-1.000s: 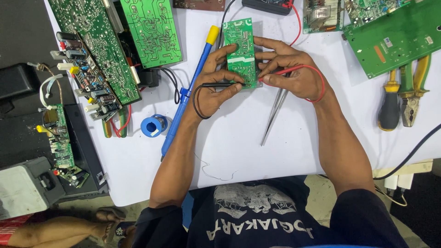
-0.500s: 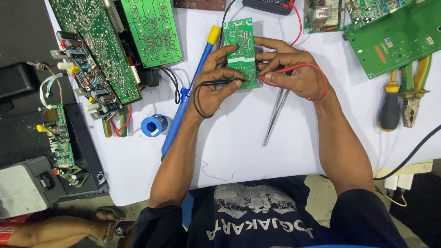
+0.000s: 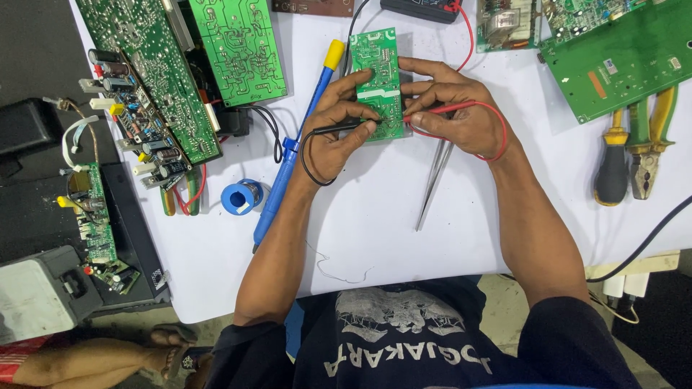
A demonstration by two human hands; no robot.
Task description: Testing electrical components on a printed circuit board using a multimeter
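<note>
While tweezers [image 3: 433, 184] lie idle on the near white table [image 3: 375, 238], little has changed over the last second: both hands stay planted on the small green circuit board [image 3: 378, 79] at centre. Left hand [image 3: 337, 130] pinches the black probe [image 3: 339, 130], right hand [image 3: 458, 108] pinches the red probe [image 3: 440, 110], tips still on the board's near half, so probing continues at the same spot. Farther off, the meter [image 3: 422, 9] sits at the far edge.

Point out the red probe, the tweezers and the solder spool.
red probe [image 3: 441, 110], head view, on its shaft under the right hand's fingers.
tweezers [image 3: 431, 189], head view, mid-length of the arms.
solder spool [image 3: 241, 197], head view, blue rim.
</note>
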